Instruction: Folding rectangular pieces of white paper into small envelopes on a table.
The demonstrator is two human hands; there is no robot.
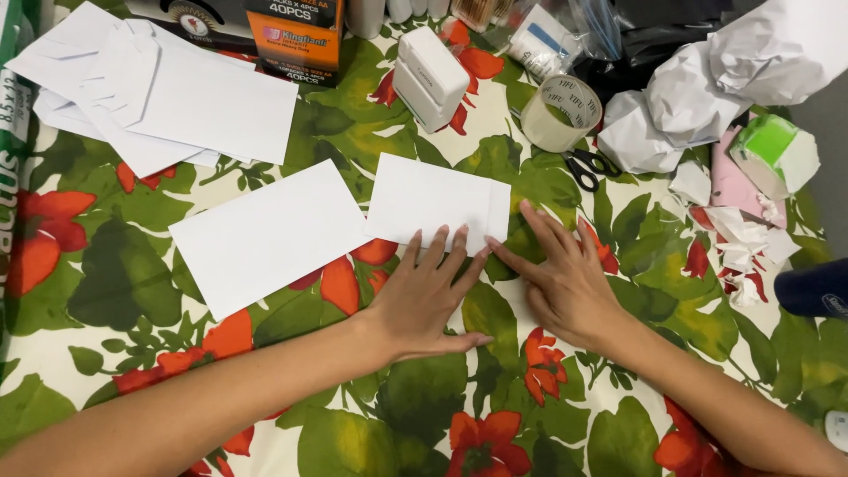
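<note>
- A small white envelope point(437, 201) is seen lying flat on the desk point(115, 291), which is covered by a cloth printed with red flowers and green leaves; it sits near the middle, just right of a larger white envelope point(265, 234).
- The left hand point(424, 296) is laid palm down, its fingers point(437, 252) spread slightly apart and pressed on the lower edge of the small envelope; nothing is gripped.
- The right hand point(565, 283) is laid flat on the cloth just beside it, fingers apart, the forefinger tip at the lower right corner of the envelope.
- The envelope is judged light, thin and easily creased, and likely to slide on the cloth; it is best pinned flat or lifted by an edge or corner.
- Further off, a stack of envelopes point(150, 93), a tape roll point(561, 110), black scissors point(587, 168) and crumpled paper point(680, 106) are seen.
</note>
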